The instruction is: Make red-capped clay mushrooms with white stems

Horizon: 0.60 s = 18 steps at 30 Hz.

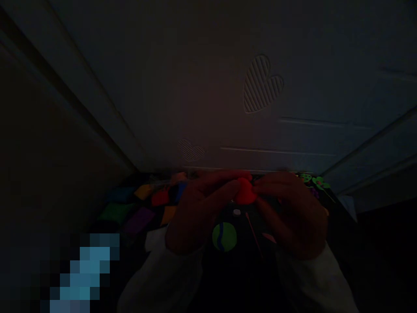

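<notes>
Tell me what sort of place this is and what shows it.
Probably a dim craft corner, perhaps at home: coloured packets at left, a blue-striped green disc beside a thin pink stick, and heart shapes decorating the panel behind.

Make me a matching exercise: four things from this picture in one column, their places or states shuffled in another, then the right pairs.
Things
1. Red lump
2. Green disc
3. Thin stick
4. Larger ribbed heart

Places or states
A. On the upright panel
B. Slanting, just right of the disc
C. Held between the left hand and right hand
D. Crossed by a blue band

Pairs: 1-C, 2-D, 3-B, 4-A
</notes>
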{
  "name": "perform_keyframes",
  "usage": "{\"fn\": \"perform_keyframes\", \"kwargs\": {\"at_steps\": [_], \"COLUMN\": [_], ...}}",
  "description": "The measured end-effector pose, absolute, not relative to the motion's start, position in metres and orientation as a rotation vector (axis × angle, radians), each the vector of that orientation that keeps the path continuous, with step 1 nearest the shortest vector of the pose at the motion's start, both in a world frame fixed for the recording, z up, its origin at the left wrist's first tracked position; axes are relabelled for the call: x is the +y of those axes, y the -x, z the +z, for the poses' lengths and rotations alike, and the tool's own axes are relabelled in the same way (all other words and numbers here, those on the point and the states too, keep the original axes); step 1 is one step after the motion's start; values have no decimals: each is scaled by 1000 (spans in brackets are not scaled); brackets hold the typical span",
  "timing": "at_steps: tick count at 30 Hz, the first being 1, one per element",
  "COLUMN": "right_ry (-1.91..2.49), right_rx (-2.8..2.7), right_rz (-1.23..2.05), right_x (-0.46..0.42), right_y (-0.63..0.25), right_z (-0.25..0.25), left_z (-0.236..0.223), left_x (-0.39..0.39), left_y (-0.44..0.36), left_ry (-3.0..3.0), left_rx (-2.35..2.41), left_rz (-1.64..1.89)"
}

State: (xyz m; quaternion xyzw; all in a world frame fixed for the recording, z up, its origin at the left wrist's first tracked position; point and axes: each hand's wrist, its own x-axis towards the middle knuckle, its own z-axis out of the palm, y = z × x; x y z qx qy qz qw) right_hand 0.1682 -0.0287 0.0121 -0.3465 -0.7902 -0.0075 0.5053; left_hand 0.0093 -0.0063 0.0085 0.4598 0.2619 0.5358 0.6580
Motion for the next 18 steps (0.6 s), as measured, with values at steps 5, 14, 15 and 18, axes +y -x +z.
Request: {"fn": "perform_keyframes", "kwargs": {"at_steps": [5, 14, 15, 18], "right_ry": [854, 863, 864, 866], "right_rx": [-1859, -1859, -1847, -1835], "right_rz": [-33, 7, 8, 1], "right_x": [-28, -31, -31, -31], "right_y": [-168, -168, -168, -168], "right_z": [10, 11, 10, 10], "left_z": [9, 10, 9, 6], "left_x": [-7, -6, -6, -6], "left_y": [-12, -13, -14, -16], "left_ry": [-944, -876, -871, -856], "left_rx": [488, 506, 486, 441], "left_rz": [1197, 1174, 1182, 1185]}}
